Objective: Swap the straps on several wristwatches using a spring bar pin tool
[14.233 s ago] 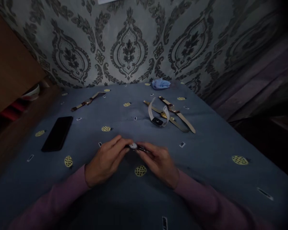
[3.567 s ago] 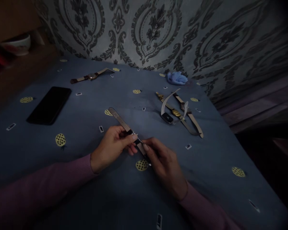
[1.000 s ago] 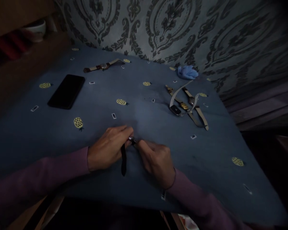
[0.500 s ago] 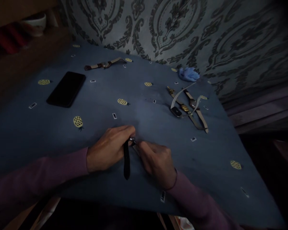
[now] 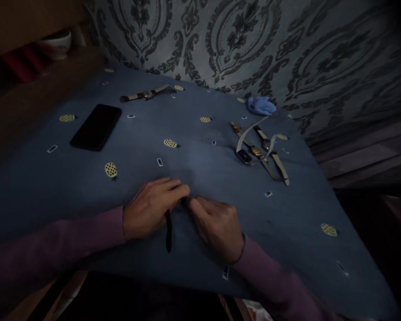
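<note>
Between my two hands is a wristwatch with a black strap (image 5: pixel 169 232), close to the table's front edge. My left hand (image 5: pixel 153 206) is closed around the watch, its thumb and fingers covering most of the case. One strap half hangs down below that hand, seen nearly edge-on. My right hand (image 5: pixel 215 225) is closed too, with thumb and forefinger pinched at the watch's other side, right by the left fingertips. A small dark part shows between the hands; the rest of what the right fingers grip is hidden.
A black phone (image 5: pixel 96 127) lies at the left on the blue patterned tablecloth (image 5: pixel 200 174). Behind it rests a brown-strapped watch (image 5: pixel 147 94). Several watches, including a dark-faced one with a pale band (image 5: pixel 244 156), lie together at the right. A crumpled blue cloth (image 5: pixel 261 106) sits near the wall.
The watch has turned in my hands: its shiny case is now covered by the left fingers, and the hanging strap shows narrower. My right fingers have come closer to the left ones.
</note>
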### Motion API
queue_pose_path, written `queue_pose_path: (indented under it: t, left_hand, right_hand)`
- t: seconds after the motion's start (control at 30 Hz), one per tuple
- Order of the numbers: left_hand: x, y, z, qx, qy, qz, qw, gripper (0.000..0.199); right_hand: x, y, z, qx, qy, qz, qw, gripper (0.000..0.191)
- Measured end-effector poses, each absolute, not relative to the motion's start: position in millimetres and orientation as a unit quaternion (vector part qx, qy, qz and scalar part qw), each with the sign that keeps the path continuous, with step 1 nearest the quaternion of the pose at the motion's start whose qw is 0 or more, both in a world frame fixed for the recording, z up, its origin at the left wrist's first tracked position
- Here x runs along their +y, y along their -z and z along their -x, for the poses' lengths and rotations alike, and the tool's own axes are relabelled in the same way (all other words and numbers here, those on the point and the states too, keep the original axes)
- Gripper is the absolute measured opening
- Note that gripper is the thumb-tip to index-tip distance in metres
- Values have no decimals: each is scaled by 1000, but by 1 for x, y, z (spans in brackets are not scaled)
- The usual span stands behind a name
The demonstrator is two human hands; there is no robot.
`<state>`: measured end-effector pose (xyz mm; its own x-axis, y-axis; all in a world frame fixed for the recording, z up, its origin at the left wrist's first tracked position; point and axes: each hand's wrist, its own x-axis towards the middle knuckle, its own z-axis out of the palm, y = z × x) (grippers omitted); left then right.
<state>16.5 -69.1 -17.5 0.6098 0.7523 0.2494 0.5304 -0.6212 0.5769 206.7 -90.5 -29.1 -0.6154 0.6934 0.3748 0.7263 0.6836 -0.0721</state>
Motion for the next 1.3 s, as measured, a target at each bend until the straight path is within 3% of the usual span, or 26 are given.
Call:
queue_pose_path:
  t: [0.3, 0.63, 1.07, 1.3]
  left_hand:
    - [-71, 18, -9, 356, -256, -856, 273, 24]
    - [-69, 17, -7, 364, -239, -848, 303, 20]
    - [-72, 22, -9, 376, -292, -817, 325, 20]
    - [-73, 24, -9, 352, -315, -842, 263, 25]
  right_hand:
    - [-92, 32, -208, -901, 17, 390, 191, 32]
    - [-89, 32, -209, -892, -101, 388, 211, 27]
    - [-88, 31, -209, -901, -69, 384, 189, 29]
    - [-91, 32, -206, -894, -74, 393, 202, 29]
